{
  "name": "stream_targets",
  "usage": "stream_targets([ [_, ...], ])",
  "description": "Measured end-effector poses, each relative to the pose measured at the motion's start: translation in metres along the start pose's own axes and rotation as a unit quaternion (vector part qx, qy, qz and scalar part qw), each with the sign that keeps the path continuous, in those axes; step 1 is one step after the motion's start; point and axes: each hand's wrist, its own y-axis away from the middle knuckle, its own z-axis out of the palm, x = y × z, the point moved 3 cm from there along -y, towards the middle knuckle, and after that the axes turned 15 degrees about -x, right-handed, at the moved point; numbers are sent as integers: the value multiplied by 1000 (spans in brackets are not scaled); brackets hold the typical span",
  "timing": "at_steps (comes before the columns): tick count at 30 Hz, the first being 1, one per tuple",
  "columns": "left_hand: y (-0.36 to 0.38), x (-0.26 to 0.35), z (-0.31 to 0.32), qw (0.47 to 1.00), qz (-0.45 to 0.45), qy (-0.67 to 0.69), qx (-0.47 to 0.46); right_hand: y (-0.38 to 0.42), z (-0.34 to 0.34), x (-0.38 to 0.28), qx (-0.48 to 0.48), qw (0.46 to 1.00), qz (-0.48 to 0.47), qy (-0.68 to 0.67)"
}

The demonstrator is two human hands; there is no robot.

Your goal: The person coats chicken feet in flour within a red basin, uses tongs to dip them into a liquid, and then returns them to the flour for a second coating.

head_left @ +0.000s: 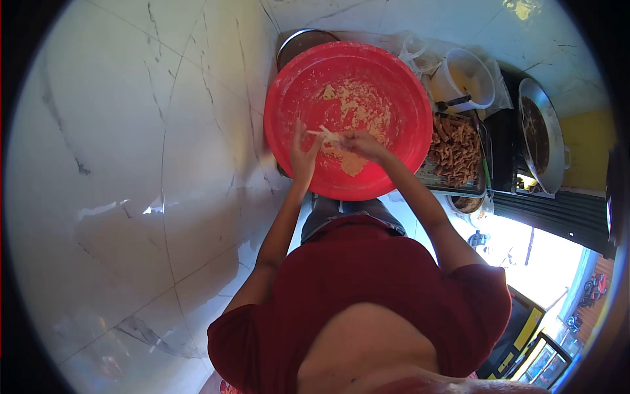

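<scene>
Both my hands are over a large red basin with crumbly, pale flour or batter bits spread across its bottom. My right hand has its fingers closed around a pale, flour-coated strip; what the strip is made of does not show. Beside it, my left hand reaches in from the left, its fingers somewhat blurred. The thin left end of the strip lies between that hand's fingers and thumb.
Right of the basin, a glass tray holds many brown fried strips. Behind it stands a translucent tub with a dark-handled utensil. A wide metal pan of dark liquid sits farther right. A tiled wall borders the left.
</scene>
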Motion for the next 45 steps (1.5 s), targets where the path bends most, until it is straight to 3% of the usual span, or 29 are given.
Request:
stream_targets([
  [1, 1, 8, -8, 999, 9, -43, 20, -13, -6, -5, -2, 1000, 11, 27],
  [3, 3, 18, -20, 993, 24, -106, 38, -37, -15, -23, 21, 998, -48, -46],
  [6, 6, 18, -30, 986, 38, -162, 34, -54, -44, -36, 117, 989, -29, 89],
  [7, 6, 14, -31, 983, 41, -176, 31, -59, -58, -27, 132, 969, 35, 206],
  [9, 7, 10, -32, 975, 48, -215, 28, -63, -92, 3, 155, 876, 159, 429],
  [11, 11, 9, -31, 964, 49, -261, 26, -42, -81, 15, 153, 756, 247, 586],
  [13, 10, 12, -28, 969, 45, -241, 34, -20, -69, 30, 66, 770, 298, 561],
  [16, 9, 12, -27, 968, 47, -243, 36, -15, -60, 48, 137, 788, 201, 566],
  [19, 9, 11, -28, 961, 45, -269, 32, -24, -64, 49, 148, 791, 134, 578],
  [22, 9, 14, -28, 955, 45, -292, 21, -36, -82, 38, 158, 829, 122, 522],
  [25, 9, 12, -28, 952, 51, -301, 20, -34, -96, 27, 214, 807, 108, 541],
  [28, 9, 12, -28, 949, 52, -309, 25, -30, -82, 27, 215, 858, 15, 465],
  [31, 9, 11, -27, 950, 55, -308, 22, -37, -71, 42, 127, 817, 30, 562],
  [34, 9, 10, -29, 949, 49, -310, 20, -44, -73, 37, 105, 827, 94, 545],
  [37, 9, 11, -28, 951, 42, -304, 17, -29, -66, 13, 169, 899, 60, 400],
  [40, 9, 10, -28, 952, 42, -304, 17, -33, -83, 11, 208, 866, 60, 450],
  [43, 9, 10, -29, 950, 46, -309, 17, -38, -85, 11, 266, 813, -72, 513],
  [45, 10, 10, -29, 950, 46, -309, 16, -46, -84, 19, 251, 808, -50, 530],
])
